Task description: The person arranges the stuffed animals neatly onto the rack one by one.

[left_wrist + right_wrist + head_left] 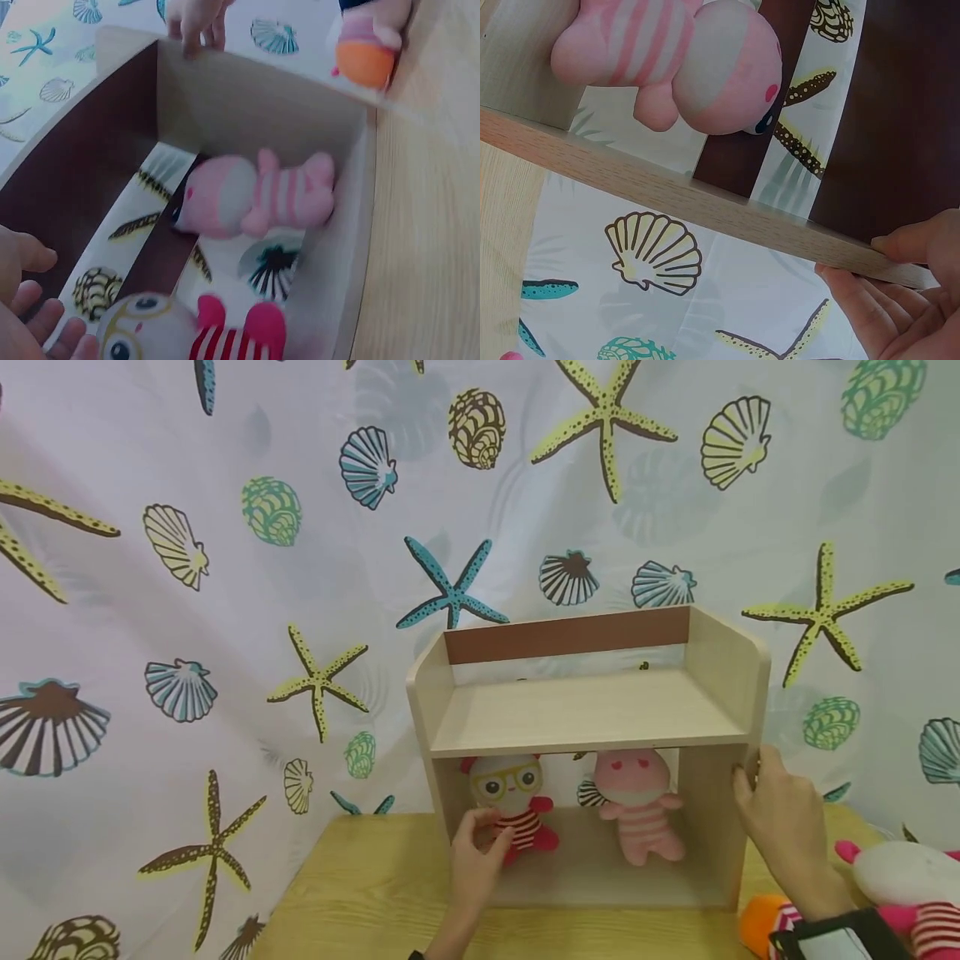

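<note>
A small wooden shelf (592,714) stands on the table, with two plush dolls in its lower compartment. On the left sits a doll with yellow glasses and a red-striped body (517,831); on the right, a pink striped doll (645,827). My left hand (476,860) is in front of the glasses doll, fingers spread and slightly bent. The left wrist view shows that hand (34,300) beside the doll's head, holding nothing. My right hand (783,818) grips the front edge of the shelf's right side panel (705,214), thumb inside and fingers outside.
More plush toys lie at the table's right: a white one with a striped body (907,877) and an orange one (761,922) beside the right forearm. Behind the wooden table (367,877) hangs a curtain (225,610) printed with shells and starfish.
</note>
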`<state>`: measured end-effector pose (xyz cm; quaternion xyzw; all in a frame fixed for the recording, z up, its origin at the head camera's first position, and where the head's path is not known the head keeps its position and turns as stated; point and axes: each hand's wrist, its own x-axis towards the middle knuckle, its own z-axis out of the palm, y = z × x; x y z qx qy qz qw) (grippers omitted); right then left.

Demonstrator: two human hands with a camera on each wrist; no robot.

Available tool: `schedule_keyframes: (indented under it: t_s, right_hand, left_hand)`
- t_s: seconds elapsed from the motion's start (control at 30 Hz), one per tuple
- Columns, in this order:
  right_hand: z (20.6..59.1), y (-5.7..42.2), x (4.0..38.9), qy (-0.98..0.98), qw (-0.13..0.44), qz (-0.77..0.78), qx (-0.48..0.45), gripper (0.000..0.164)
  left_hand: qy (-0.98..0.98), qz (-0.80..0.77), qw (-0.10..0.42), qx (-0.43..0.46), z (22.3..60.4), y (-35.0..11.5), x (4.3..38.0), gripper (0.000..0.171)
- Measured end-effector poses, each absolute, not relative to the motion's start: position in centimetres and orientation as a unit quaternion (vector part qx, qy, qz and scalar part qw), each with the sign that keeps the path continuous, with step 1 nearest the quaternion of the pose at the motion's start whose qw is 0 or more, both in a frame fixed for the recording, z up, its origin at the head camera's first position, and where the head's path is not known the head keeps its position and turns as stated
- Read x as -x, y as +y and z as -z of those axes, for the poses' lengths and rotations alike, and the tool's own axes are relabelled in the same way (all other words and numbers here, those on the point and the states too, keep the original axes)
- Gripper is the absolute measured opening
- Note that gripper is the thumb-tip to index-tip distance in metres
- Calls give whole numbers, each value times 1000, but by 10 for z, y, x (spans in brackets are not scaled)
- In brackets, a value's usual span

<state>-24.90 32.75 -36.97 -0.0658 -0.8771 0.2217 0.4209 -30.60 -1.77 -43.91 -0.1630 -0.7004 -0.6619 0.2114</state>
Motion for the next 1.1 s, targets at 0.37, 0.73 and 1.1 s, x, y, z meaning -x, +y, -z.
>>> schedule_keyframes:
  t_s: [0.37,0.73,1.1]
  right_hand:
    - [375,331,246,-879,411,-226,80,25]
    - [388,341,243,-870,437,-215,73,23]
    - [389,353,238,-880,428,-202,24,22]
  left_hand:
    - [-727,535,418,101,435,-59,328,29]
    - [-769,524,349,112,452,-53,340,47]
    - [-769,484,393,137,457,-49,348,32]
